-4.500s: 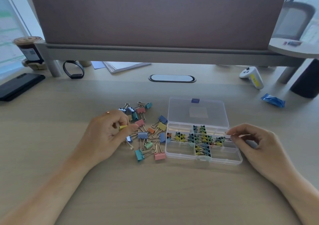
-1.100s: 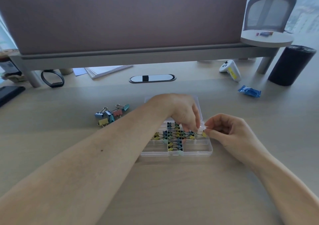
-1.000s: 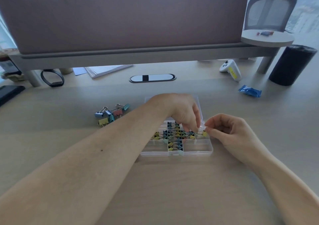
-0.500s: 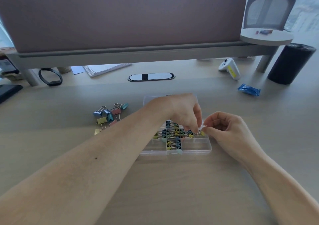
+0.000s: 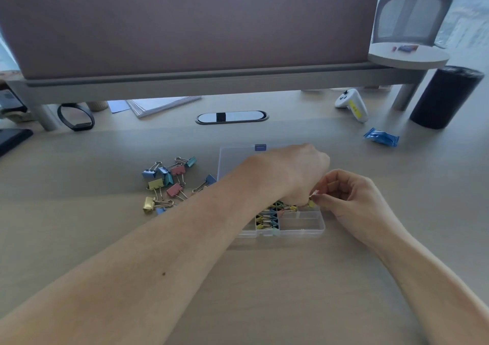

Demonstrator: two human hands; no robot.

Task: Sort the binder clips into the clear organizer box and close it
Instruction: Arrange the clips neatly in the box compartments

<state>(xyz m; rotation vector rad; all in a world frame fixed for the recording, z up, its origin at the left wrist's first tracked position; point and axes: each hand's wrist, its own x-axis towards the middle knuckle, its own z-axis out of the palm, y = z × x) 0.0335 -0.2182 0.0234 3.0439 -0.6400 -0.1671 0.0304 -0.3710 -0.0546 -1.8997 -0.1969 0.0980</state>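
The clear organizer box [image 5: 301,225] lies open on the desk, its lid [image 5: 232,159] flat behind it. Several small clips fill its middle compartments [image 5: 266,219]. My left hand [image 5: 291,175] reaches across the box with its fingers pointing down into the far right compartment, pinched on a small yellow binder clip [image 5: 311,203]. My right hand [image 5: 352,199] sits at the box's right side, thumb and forefinger pinched at the rim right beside that clip. My left forearm hides the box's left half. A pile of larger loose binder clips [image 5: 169,183] lies left of the box.
A desk divider on a grey rail stands across the back. Under it are a black wristband [image 5: 76,118], papers [image 5: 158,105] and a cable grommet [image 5: 232,117]. At the right are a white controller [image 5: 352,105], a blue packet [image 5: 381,137] and a black cylinder [image 5: 447,97].
My left hand carried a yellow clip from the loose pile across to the box's right compartment. In the last second both hands stay nearly still at that corner.
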